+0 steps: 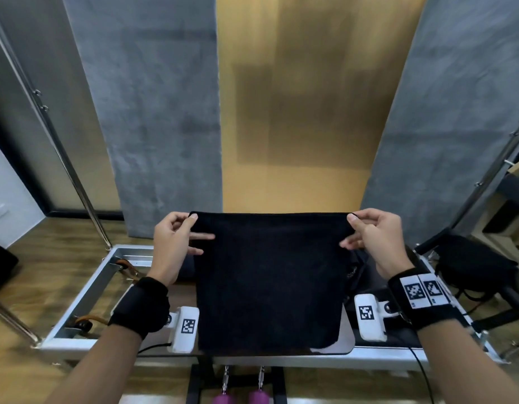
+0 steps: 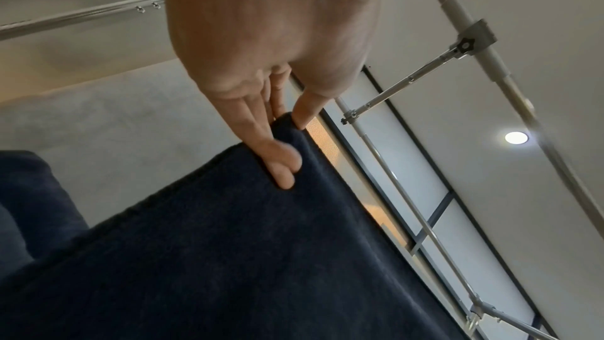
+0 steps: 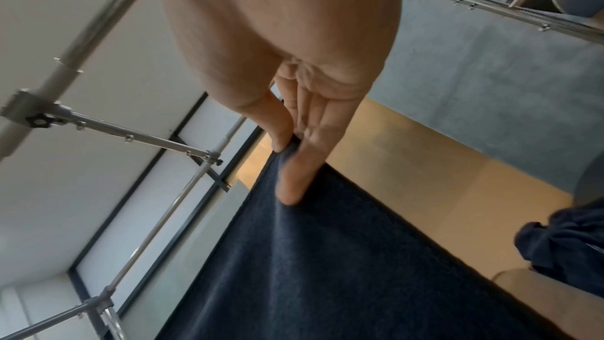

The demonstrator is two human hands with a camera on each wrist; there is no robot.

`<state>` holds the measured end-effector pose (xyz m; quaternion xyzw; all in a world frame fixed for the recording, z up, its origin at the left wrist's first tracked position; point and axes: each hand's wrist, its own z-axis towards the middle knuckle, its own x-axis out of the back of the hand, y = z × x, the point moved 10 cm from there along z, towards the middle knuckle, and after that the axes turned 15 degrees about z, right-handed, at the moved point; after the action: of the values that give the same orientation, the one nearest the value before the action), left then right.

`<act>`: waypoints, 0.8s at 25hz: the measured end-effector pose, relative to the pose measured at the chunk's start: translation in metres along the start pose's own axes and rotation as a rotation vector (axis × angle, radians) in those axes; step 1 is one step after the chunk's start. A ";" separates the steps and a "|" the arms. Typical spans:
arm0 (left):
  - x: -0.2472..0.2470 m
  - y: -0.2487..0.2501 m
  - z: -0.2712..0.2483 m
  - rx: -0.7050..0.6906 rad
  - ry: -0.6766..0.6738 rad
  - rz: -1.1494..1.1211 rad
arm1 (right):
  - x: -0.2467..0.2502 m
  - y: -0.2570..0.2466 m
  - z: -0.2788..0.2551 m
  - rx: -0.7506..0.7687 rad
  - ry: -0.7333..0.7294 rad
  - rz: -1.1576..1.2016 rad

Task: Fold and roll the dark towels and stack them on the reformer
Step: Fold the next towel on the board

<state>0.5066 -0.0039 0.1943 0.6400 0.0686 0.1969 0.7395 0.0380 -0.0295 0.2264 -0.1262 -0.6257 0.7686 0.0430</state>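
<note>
A dark navy towel [image 1: 268, 281] hangs stretched between both hands above the reformer [image 1: 86, 290], its lower edge near the carriage. My left hand [image 1: 176, 240] pinches the towel's top left corner between thumb and fingers. My right hand [image 1: 369, 237] pinches the top right corner the same way. The left wrist view shows the towel [image 2: 229, 255] with the fingers [image 2: 278, 162] pressed on its corner. In the right wrist view the towel [image 3: 343, 255] hangs from the pinching fingers [image 3: 294, 180]. A crumpled dark towel [image 3: 568, 239] lies off to the right.
The reformer's metal frame runs left and right, with white shoulder rests [image 1: 185, 328] [image 1: 369, 319] beside the towel. A dark heap [image 1: 474, 266] sits at the right end. Steel poles [image 1: 68, 158] rise on both sides. Grey panels and a yellow wall [image 1: 296, 112] stand behind.
</note>
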 end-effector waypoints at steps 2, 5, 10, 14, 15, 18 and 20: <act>-0.012 -0.005 0.003 0.031 -0.052 -0.063 | -0.006 0.013 0.005 -0.052 -0.010 0.051; -0.024 0.001 0.013 0.035 -0.060 -0.141 | -0.012 0.016 0.017 -0.032 -0.011 0.095; -0.027 0.011 0.019 -0.015 -0.074 -0.215 | -0.002 0.008 0.015 0.036 0.005 0.242; -0.024 -0.055 -0.009 0.122 -0.055 -0.172 | 0.017 0.060 -0.023 -0.046 0.061 0.291; -0.023 -0.082 -0.021 0.172 -0.043 -0.113 | 0.020 0.084 -0.036 -0.096 0.068 0.263; -0.022 -0.170 -0.067 0.351 -0.036 0.130 | 0.031 0.162 -0.081 -0.291 0.092 0.123; -0.025 -0.221 -0.097 0.439 -0.137 0.355 | 0.041 0.209 -0.109 -0.436 0.101 -0.043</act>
<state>0.4940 0.0530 -0.0416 0.7985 -0.0537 0.2598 0.5404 0.0445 0.0387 -0.0028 -0.1575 -0.7767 0.6067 0.0625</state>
